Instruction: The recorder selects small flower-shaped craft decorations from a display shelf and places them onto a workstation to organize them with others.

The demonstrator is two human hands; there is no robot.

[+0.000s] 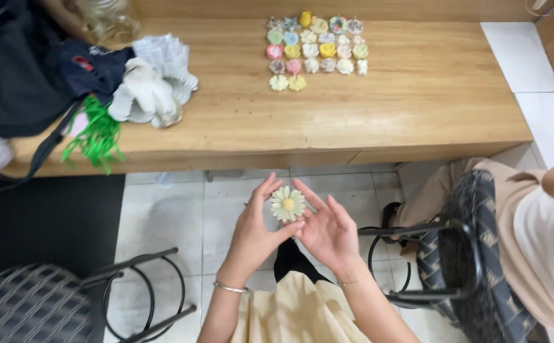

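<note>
A pale green daisy-shaped flower piece (287, 204) with a yellow centre sits between both of my hands, above my lap and the tiled floor. My left hand (256, 228) cups it from the left with the thumb under it. My right hand (328, 230) lies palm up beside it, fingertips touching its right edge. On the wooden table (417, 95) ahead, several small pastel flower pieces (315, 49) lie in neat rows.
A pile of white flower-shaped items (153, 82), green strips (99, 136) and a dark bag (22, 82) lie at the table's left. A checked chair (32, 305) stands lower left. Another person (531, 235) sits on a patterned chair at right.
</note>
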